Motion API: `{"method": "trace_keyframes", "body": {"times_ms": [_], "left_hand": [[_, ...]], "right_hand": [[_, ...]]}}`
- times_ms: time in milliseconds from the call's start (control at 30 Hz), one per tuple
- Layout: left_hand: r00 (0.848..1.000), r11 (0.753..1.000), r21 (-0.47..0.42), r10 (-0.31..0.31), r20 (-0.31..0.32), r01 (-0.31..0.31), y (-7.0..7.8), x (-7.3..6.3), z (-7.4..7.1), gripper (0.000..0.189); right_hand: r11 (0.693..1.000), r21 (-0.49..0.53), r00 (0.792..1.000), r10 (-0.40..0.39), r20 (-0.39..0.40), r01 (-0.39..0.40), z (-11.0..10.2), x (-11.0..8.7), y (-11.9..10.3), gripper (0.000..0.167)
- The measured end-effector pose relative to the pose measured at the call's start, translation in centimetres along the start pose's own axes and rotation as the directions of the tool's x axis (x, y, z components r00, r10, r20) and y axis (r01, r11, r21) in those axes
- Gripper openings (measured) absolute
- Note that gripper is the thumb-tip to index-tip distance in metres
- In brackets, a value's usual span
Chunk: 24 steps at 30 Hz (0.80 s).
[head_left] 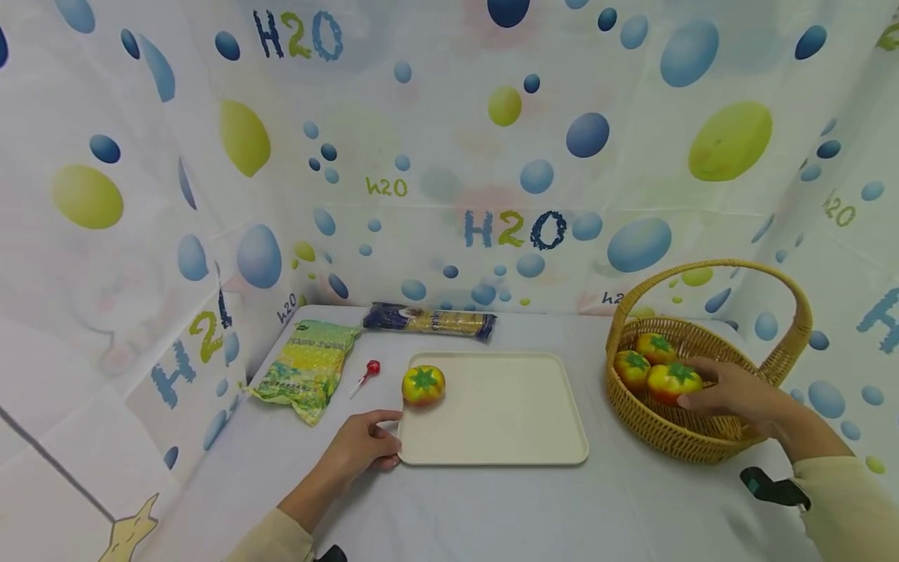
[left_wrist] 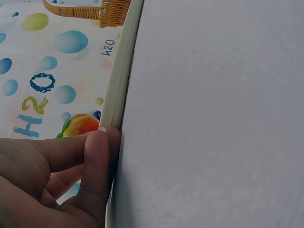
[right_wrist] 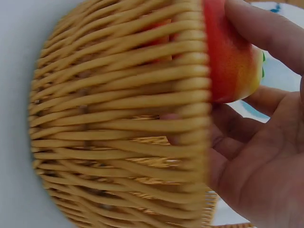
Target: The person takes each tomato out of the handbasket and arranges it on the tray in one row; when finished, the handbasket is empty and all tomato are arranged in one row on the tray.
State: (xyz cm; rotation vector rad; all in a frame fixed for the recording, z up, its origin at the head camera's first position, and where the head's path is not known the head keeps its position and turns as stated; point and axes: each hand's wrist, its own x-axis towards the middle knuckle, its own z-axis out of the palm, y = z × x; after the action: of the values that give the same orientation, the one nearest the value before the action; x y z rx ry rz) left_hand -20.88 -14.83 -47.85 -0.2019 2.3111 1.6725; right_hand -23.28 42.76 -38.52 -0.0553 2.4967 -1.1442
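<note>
My right hand [head_left: 737, 394] reaches into the wicker basket [head_left: 674, 445] and holds a red-and-yellow persimmon [head_left: 674, 382] with a green calyx, thumb on one side and fingers around the other. Behind it in the basket lie two more persimmons. From the right wrist, the held persimmon [right_wrist: 232, 57] shows just past the woven rim. At the left edge of the cream tray [head_left: 499, 410], my left hand [head_left: 361, 449] pinches the rim between thumb and fingers [left_wrist: 97, 156]. One persimmon [head_left: 424, 385] sits in the tray's upper left part.
Left of the tray lie a green-yellow packet [head_left: 307, 367] and a red lollipop [head_left: 372, 368]. A long dark-and-gold package [head_left: 430, 320] lies behind it. The basket's tall handle [head_left: 709, 265] arches above the fruit. Patterned curtains [head_left: 435, 117] hang around the white table.
</note>
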Motion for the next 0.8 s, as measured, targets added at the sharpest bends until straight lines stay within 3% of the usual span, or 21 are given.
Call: {"method": "trace_keyframes", "body": {"times_ms": [267,800], "left_hand": [[1.0,1.0,-0.006,0.007,0.01,-0.007,0.1,-0.2,-0.2,0.054],[1.0,1.0,0.0,-0.004,0.004,0.004,-0.1,0.0,-0.1,0.053]], "right_hand": [[0.998,0.0,0.997,-0.058,-0.05,0.058,-1.3,-1.4,-1.6,0.086],[0.993,-0.063,0.99,-0.109,-0.086,0.104,-1.1,-2.5,-5.2,0.087]]}}
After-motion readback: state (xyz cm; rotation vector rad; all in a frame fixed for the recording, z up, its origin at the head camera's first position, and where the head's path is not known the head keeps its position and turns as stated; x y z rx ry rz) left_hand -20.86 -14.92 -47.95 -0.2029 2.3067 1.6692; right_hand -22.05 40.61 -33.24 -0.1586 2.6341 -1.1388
